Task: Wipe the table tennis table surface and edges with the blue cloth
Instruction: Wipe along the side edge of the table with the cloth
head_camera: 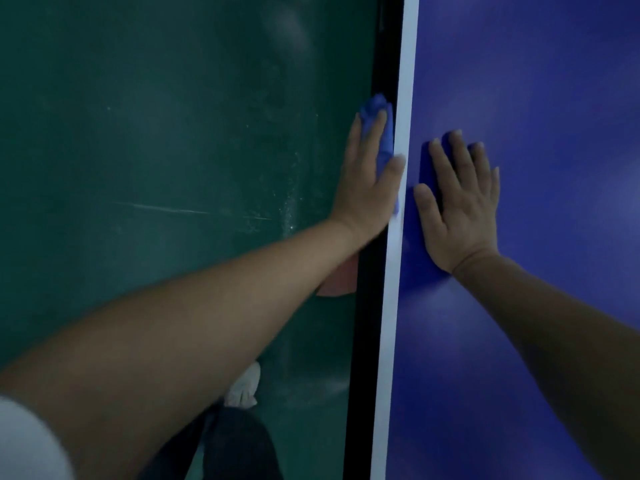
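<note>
Shoe: a white shoe [244, 386] stands on the green floor [138, 133], close to the person.
Table: the blue table [536, 98] fills the right side, with a white line [401, 133] along its left edge and a black side [370, 306] under that.
Right hand: the right hand [457, 206] lies flat on the table top, just beside the white line. Its fingers are straight and it holds nothing.
Left hand: the left hand [367, 181] presses on the black side with straight fingers, and its thumb lies over the white line.
Blue cloth: the blue cloth [385, 147] is squashed between the left hand and the table's left edge.
How far along: the edge is likely being wiped now, with lots of it left farther on. Whether the top is done does not show.
</note>
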Tool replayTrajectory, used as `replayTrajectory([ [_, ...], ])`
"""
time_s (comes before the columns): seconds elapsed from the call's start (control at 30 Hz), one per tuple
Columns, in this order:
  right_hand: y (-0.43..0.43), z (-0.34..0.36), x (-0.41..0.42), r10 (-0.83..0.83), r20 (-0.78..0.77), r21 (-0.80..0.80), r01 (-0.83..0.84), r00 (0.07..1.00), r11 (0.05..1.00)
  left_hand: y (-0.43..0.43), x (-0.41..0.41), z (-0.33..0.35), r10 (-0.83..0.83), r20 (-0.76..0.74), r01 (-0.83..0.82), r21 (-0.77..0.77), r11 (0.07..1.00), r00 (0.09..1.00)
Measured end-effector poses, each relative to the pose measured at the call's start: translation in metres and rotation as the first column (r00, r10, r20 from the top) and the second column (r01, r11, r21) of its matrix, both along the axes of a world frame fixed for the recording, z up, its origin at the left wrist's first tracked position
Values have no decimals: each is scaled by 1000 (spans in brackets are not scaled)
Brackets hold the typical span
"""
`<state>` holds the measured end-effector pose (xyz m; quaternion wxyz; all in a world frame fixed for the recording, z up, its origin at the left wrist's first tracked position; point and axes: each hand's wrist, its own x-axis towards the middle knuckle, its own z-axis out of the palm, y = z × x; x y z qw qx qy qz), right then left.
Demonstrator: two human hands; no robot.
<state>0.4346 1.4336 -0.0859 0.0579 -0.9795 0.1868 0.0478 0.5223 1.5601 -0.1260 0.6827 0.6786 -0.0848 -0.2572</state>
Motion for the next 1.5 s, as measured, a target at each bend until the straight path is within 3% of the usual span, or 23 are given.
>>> replayTrajectory([
  [0.13,2,3,0,2,0,10,-2,1000,1000,-8,22,7,21,-12,-22,-11,1000,1000],
  [0.23,1,2,-1,5,17,10,-6,1000,1000,28,-54,2,-31,49,33,-48,998,998],
  [0.37,0,1,-1,12,33,22,-13,999,1000,67,-133,8,-103,-37,99,-80,992,994],
  [0.57,-1,0,-1,19,19,7,-19,1000,1000,3,-6,-3,-64,74,61,41,997,995],
  [0.7,0,1,-1,17,17,6,-18,1000,1000,-34,73,1,24,75,-26,18,1000,997],
  [0.83,-1,1,0,18,25,14,-18,1000,1000,-4,4,-1,16,107,-18,17,1000,994],
  [1.0,-1,0,0,15,26,30,-16,1000,999,53,-111,4,-67,-38,67,-12,998,997],
  [1.1,-2,0,0,19,29,21,-20,999,1000,40,-82,6,-96,20,96,13,995,995],
  [1.23,-2,-1,-1,22,28,9,-22,999,1000,-4,18,5,-72,172,64,53,997,982],
  [1.3,-1,0,-1,21,15,9,-21,1000,1000,-20,53,8,-46,177,34,70,997,983],
  [1.5,3,8,1,14,-22,31,-14,1000,999,10,-7,16,-61,67,57,48,997,996],
])
